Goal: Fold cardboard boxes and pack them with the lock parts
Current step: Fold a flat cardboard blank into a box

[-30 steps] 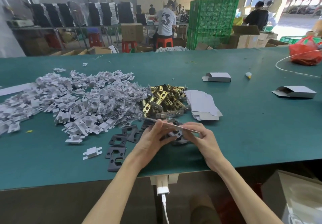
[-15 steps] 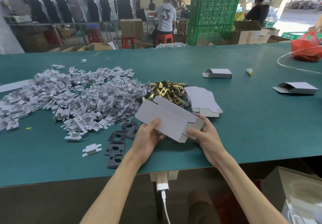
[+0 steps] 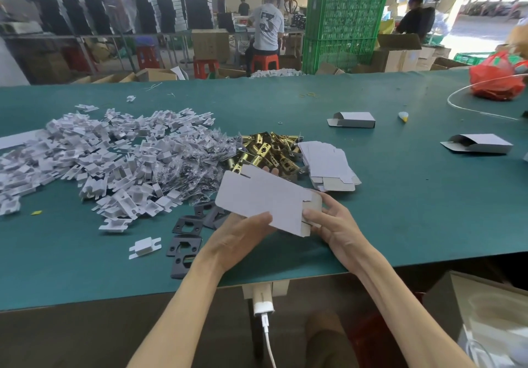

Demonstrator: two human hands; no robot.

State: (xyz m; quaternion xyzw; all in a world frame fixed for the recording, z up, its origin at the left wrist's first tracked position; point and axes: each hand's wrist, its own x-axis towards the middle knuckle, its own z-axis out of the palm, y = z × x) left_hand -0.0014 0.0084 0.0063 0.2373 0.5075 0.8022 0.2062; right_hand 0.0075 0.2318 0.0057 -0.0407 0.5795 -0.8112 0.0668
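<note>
Left hand [image 3: 240, 234] and right hand [image 3: 333, 223] both gripped one flat cardboard box [image 3: 257, 196], frame centre, over green surface [image 3: 414, 201]; crates [image 3: 343, 30] upper centre.

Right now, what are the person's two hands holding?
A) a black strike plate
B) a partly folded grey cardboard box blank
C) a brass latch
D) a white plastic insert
B: the left hand and the right hand each grip an end of the cardboard box blank, with the thumbs on its near face.
</note>
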